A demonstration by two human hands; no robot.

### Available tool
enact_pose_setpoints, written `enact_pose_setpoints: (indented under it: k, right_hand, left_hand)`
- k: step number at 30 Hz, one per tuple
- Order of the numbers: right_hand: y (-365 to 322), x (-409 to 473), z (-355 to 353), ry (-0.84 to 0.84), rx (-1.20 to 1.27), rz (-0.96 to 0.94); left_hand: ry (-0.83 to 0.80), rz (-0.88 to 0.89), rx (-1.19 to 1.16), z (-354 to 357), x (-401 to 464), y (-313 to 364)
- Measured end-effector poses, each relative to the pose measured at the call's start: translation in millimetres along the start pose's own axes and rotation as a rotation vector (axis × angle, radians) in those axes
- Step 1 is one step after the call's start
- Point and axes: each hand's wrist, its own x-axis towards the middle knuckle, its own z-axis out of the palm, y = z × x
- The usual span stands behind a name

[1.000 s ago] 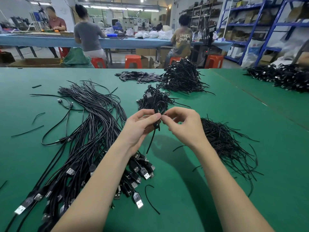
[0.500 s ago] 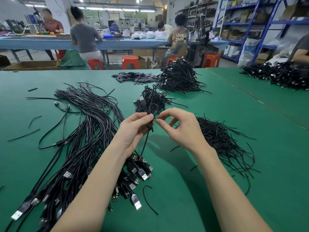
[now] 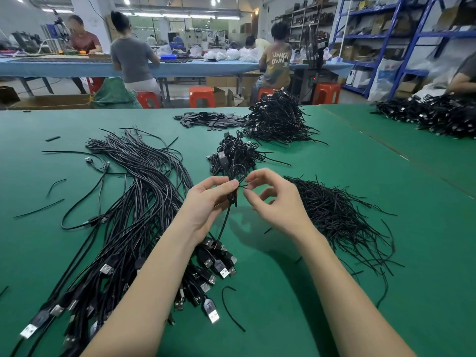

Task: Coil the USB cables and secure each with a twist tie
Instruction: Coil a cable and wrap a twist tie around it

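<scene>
My left hand (image 3: 206, 202) grips a coiled black USB cable (image 3: 235, 176) above the green table, its loop sticking up past my fingers and one loose end hanging down. A thin black twist tie (image 3: 243, 186) is wrapped at the coil's waist. My right hand (image 3: 275, 202) pinches the tie's end between thumb and forefinger, right beside my left fingertips. A long bundle of uncoiled USB cables (image 3: 134, 202) lies to the left, plugs toward me. Loose twist ties (image 3: 334, 215) are heaped on the right.
A small pile of tied coils (image 3: 231, 155) lies just beyond my hands, a bigger heap (image 3: 278, 119) and flat black pieces (image 3: 208, 119) farther back. More cables (image 3: 438, 117) sit at the far right. Stray ties dot the green table (image 3: 296, 292). People work at a far bench.
My hands have stayed together on the coil. The right fingers have shifted around the tie at the coil's waist, and the cable's hanging end now trails lower.
</scene>
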Motion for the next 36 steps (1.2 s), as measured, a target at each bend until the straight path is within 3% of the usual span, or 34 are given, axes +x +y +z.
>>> enact_pose_setpoints:
  k: [2, 5, 7, 10, 12, 18, 21, 25, 27, 29, 34, 36]
  right_hand:
    - [6.7, -1.2, -1.2, 0.029, -0.082, -0.164]
    - [8.9, -1.1, -0.6, 0.102, -0.160, -0.189]
    - [6.2, 0.3, 4.2, 0.070, 0.023, 0.000]
    - [-10.7, 2.3, 7.0, -0.138, 0.704, 0.530]
    - [-11.6, 2.5, 6.1, -0.191, 0.838, 0.625]
    - [2.8, 0.0, -6.7, 0.004, -0.050, -0.059]
    - [5.9, 0.2, -8.5, 0.056, -0.153, -0.182]
    - [3.5, -0.4, -6.6, 0.064, -0.164, -0.207]
    - [0.4, -2.3, -2.0, 0.077, -0.111, -0.111]
    - [-5.4, -0.9, 3.3, 0.057, 0.123, 0.111]
    - [-16.9, 1.4, 15.1, -0.179, 1.159, 0.914]
    - [-13.7, -1.0, 20.1, -0.211, 1.447, 1.048]
  left_hand:
    - [-0.010, -0.011, -0.002, 0.5, -0.1, -0.7]
    - [-0.011, -0.018, 0.002, 1.8, -1.0, -1.7]
    - [-0.007, -0.020, 0.010, 1.8, -1.2, -1.3]
    - [-0.029, -0.017, 0.026, 3.4, -1.9, 1.5]
    - [-0.040, -0.008, 0.030, 2.9, -1.7, 3.4]
    - [0.001, -0.050, -0.006, -1.6, -0.6, 3.2]
    - [-0.012, -0.062, -0.010, -2.3, -1.0, 4.6]
    - [-0.018, -0.060, 0.007, -3.8, -1.7, 3.9]
    - [-0.020, -0.048, 0.018, -3.7, -2.1, 3.0]
    - [-0.018, -0.031, 0.042, -3.4, -1.9, 3.6]
    - [-0.038, 0.067, 0.077, -2.1, -0.7, 2.1]
    - [-0.016, 0.098, 0.168, -3.0, -0.5, -0.5]
